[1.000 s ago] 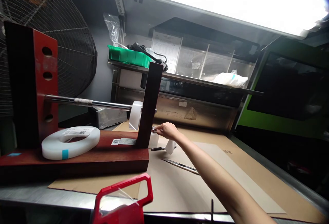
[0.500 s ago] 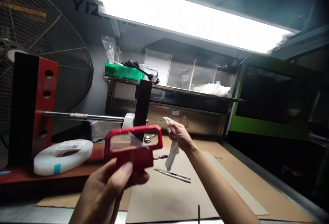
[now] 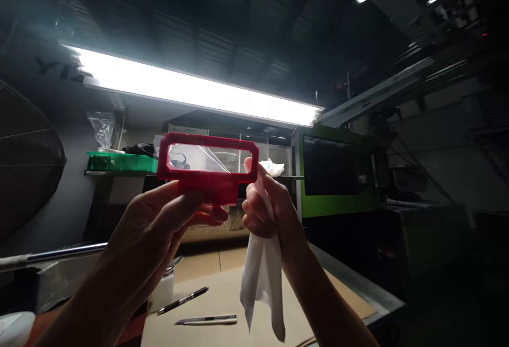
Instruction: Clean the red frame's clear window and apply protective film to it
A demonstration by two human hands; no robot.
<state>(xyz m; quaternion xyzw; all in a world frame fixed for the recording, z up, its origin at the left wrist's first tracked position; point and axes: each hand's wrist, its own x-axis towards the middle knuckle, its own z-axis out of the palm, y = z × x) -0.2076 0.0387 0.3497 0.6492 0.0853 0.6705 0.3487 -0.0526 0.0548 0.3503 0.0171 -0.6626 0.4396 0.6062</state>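
While the left hand (image 3: pixel 161 225) is pinching the red frame (image 3: pixel 217 190) from below, its thumb is partly hiding it. The right hand (image 3: pixel 284 217) is clutching white cloth (image 3: pixel 260 278) beside the frame's right end, contact unclear.

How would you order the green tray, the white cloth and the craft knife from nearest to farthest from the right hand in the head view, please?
1. White cloth: held in the right hand.
2. Craft knife: lying below, to the left.
3. Green tray: well behind, far left.
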